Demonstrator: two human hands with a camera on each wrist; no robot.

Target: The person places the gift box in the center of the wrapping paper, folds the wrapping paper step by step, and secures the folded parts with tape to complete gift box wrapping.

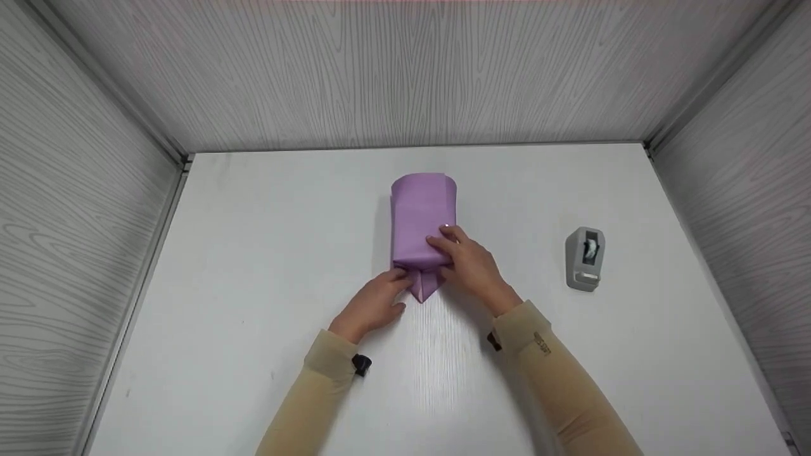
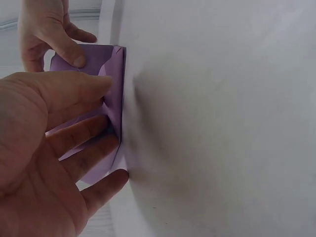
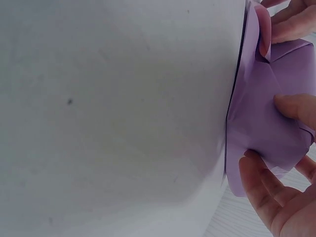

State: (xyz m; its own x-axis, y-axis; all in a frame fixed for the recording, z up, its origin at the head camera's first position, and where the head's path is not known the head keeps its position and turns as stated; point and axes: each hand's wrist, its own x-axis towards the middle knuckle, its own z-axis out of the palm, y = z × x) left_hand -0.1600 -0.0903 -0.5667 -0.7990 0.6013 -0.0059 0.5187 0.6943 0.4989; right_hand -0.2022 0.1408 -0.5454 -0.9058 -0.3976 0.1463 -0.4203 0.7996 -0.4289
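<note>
A block-shaped parcel wrapped in purple paper (image 1: 421,215) lies on the white table, its near end folded to a pointed flap (image 1: 423,288). My left hand (image 1: 374,303) is at the near left corner, its fingers fairly straight and touching the folded paper. In the left wrist view, the left thumb (image 2: 94,85) overlaps the side fold. My right hand (image 1: 472,263) holds the parcel's near right corner, two fingers bent over the top. In the right wrist view, a right-hand digit (image 3: 291,106) presses the purple end. The parcel's contents are hidden.
A grey tape dispenser (image 1: 584,259) with a roll of clear tape stands to the right on the white table (image 1: 272,228). Grey wood-grain panels (image 1: 405,76) rise behind the table and along both sides.
</note>
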